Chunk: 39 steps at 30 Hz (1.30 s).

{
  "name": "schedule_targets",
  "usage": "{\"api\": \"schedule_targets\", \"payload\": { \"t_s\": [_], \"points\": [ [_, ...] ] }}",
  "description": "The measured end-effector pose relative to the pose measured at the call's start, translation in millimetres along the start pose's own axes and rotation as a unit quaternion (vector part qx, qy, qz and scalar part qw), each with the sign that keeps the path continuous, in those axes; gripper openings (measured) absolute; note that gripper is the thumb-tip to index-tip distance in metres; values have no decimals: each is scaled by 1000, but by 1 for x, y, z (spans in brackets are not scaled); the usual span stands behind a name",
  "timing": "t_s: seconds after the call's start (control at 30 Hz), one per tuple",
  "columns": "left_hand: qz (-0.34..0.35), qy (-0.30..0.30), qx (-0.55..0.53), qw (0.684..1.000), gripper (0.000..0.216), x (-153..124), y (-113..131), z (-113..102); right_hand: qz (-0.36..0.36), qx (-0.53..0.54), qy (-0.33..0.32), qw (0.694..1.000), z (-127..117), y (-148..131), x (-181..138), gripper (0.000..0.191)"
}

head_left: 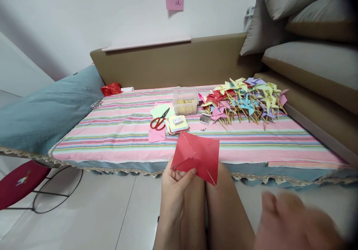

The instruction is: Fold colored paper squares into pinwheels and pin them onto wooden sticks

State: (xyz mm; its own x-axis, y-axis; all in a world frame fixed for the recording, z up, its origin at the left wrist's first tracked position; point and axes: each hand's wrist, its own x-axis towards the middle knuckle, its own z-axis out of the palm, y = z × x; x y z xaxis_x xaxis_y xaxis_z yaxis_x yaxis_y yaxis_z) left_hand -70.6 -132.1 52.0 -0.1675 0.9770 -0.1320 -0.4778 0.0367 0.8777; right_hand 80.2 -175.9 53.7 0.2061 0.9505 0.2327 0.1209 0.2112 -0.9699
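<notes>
My left hand (180,179) grips a square of red paper (203,153) by its near-left edge, the thumb on top and the fingers beneath. Slits run in from the corners of the paper, which is held above my knees. Off at the lower right, my right hand (293,220) is smeared by motion, away from the paper, and its fingers cannot be made out. Beyond the paper, red-handled scissors (159,123) lie beside a stack of coloured paper squares (179,125). A pink square (156,135) with cut lines is just below the scissors.
On the striped cloth (112,130) stands a clear box (185,102) of thin sticks. To its right are a small open box (205,119) of pins and a heap of finished paper pinwheels (246,100). Cushions (310,63) rise at right; a red stool (25,183) stands at left.
</notes>
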Motion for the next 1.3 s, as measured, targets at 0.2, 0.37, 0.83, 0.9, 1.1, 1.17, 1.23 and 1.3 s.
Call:
{"api": "schedule_targets", "payload": {
  "t_s": [0.2,0.37,0.83,0.9,1.1,1.17,1.23,1.3],
  "points": [
    [-25,-42,16,999,39,0,-4,2,186,225,70,954,24,25,36,63],
    [-61,-92,69,991,38,1,2,2,200,256,51,944,21,33,37,70],
    [-98,-1,109,989,47,12,-9,-3,215,174,-55,960,-3,47,42,58],
    [-95,10,105,990,49,13,-10,-5,197,162,-63,965,-6,49,42,45],
    [-113,-17,107,988,50,15,-12,-8,178,137,-70,972,-3,56,43,27],
    [-116,-29,111,987,48,14,-12,-6,174,122,-29,977,1,56,42,22],
    [-119,-40,113,986,46,13,-12,-5,159,95,21,982,5,54,40,15],
    [-117,-49,112,986,44,12,-12,-4,129,78,41,988,8,52,38,10]
  ]
}}
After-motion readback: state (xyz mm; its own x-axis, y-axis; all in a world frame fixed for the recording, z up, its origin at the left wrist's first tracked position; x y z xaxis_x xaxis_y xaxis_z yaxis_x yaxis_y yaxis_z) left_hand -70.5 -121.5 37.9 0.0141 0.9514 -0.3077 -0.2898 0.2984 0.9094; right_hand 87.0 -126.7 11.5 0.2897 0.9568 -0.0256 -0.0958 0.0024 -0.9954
